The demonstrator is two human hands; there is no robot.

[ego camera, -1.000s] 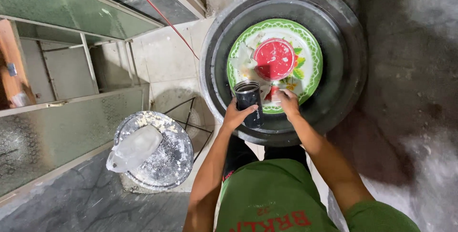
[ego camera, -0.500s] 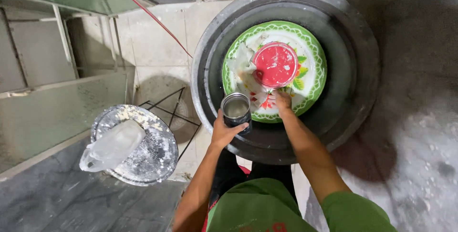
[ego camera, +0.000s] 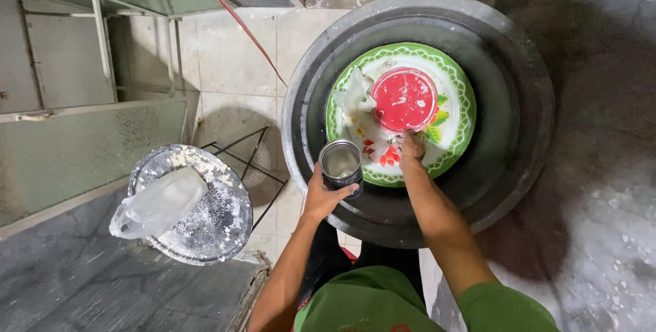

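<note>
My left hand grips a small metal can, open end up, over the near rim of a big dark round basin. Inside the basin lies a green-rimmed flowered plate with a red bowl on it and a whitish lump beside the bowl. My right hand rests with its fingertips on the plate just below the red bowl; whether it pinches anything I cannot tell.
A round metal tray dusted with white flour, with a clear plastic bag on it, sits at lower left on a wire stand. Tiled floor, glass panels and a red cord lie to the left. Grey concrete is at right.
My left hand has moved the can leftward off the plate to the basin's near rim. My right hand stays at the plate by the red bowl. The camera shifted.
</note>
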